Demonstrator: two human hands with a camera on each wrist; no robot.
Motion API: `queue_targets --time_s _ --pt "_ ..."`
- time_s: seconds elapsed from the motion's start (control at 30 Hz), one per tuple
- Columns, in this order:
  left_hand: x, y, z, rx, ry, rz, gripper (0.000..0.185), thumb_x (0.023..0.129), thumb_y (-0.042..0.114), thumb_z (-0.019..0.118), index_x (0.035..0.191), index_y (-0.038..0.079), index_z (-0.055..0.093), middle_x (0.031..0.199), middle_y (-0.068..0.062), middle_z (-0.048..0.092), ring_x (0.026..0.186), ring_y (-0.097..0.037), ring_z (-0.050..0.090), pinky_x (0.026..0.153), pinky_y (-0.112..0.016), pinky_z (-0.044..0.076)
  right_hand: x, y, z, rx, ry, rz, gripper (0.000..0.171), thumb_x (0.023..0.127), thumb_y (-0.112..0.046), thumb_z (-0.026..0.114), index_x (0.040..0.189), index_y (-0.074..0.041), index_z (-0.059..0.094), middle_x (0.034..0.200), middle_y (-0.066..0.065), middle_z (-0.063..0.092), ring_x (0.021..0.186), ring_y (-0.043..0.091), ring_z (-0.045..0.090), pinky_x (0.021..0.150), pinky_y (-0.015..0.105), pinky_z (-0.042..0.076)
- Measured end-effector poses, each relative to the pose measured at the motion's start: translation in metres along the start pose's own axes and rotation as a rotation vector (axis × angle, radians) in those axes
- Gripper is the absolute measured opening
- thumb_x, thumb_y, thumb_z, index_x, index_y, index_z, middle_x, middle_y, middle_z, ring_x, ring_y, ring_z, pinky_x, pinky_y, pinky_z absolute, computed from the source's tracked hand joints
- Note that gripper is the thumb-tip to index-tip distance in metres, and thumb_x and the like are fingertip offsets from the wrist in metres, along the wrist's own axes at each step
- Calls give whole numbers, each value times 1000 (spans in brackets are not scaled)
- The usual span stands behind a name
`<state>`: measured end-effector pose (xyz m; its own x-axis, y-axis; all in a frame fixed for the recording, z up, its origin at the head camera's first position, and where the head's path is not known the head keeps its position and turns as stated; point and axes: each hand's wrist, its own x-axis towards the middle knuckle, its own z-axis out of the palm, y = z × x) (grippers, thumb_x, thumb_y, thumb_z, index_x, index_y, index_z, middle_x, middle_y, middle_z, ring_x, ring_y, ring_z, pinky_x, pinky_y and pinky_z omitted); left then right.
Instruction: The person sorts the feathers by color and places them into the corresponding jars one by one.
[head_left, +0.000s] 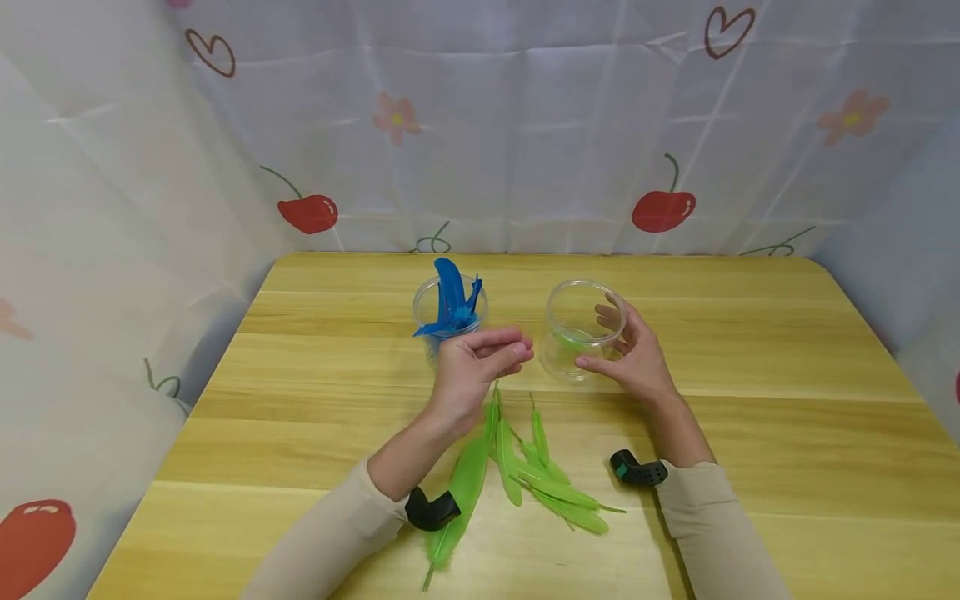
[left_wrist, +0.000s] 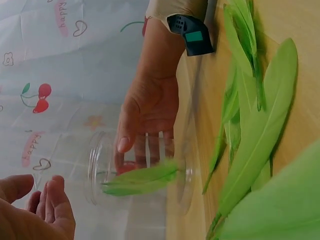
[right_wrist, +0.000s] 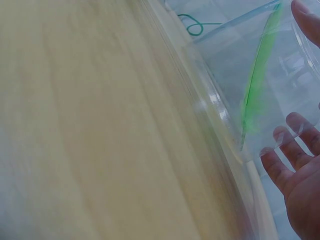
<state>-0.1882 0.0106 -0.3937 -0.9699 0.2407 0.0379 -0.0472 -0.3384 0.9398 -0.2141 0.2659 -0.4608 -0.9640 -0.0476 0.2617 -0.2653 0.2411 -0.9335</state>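
A clear plastic jar [head_left: 577, 358] stands upright on the table with one green feather [left_wrist: 142, 180] inside it. My right hand [head_left: 637, 354] holds this jar from the right, thumb on the near side and fingers around the far side. To the jar's left is my left hand [head_left: 483, 371], its fingers loosely bent and nothing between thumb and fingertips. Several loose green feathers [head_left: 558, 492] lie on the table below the hands. A long green feather [head_left: 467, 483] lies beside the left wrist.
A second clear jar [head_left: 422, 302] holding blue feathers [head_left: 452, 296] stands behind the left hand, which partly hides it. Black wrist cameras [head_left: 637, 469] sit at both cuffs. A printed curtain [head_left: 510, 125] hangs behind the wooden table [head_left: 300, 433].
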Motion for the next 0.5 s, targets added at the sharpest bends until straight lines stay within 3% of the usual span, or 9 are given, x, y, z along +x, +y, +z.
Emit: queue_targets --time_s 0.1,0.3,0.4,0.5 --pt "0 0 -7 103 -84 -58 22 91 -7 66 110 -17 64 98 -19 73 86 -20 73 83 -41 58 -1 0 -1 -6 1 4 96 76 6 82 155 -12 31 146 21 45 135 35 42 109 59 33" --pt "0 1 -24 397 -349 -198 24 91 1 69 110 -13 67 97 -17 74 89 -28 72 86 -51 55 0 0 -1 -11 -1 -4 96 75 6 82 154 -11 30 146 22 44 135 36 41 108 59 33" --pt "0 0 -31 441 -424 -238 26 92 4 70 111 -14 67 98 -17 73 91 -29 72 86 -50 55 0 0 0 -2 -4 -10 96 75 7 82 154 -11 30 146 24 43 136 37 40 109 60 33" --pt "2 -1 -38 456 -449 -259 27 92 5 69 111 -13 66 96 -16 73 91 -29 72 87 -47 56 1 1 0 5 -8 -7 96 75 8 81 155 -10 30 147 24 43 136 36 40 109 60 32"
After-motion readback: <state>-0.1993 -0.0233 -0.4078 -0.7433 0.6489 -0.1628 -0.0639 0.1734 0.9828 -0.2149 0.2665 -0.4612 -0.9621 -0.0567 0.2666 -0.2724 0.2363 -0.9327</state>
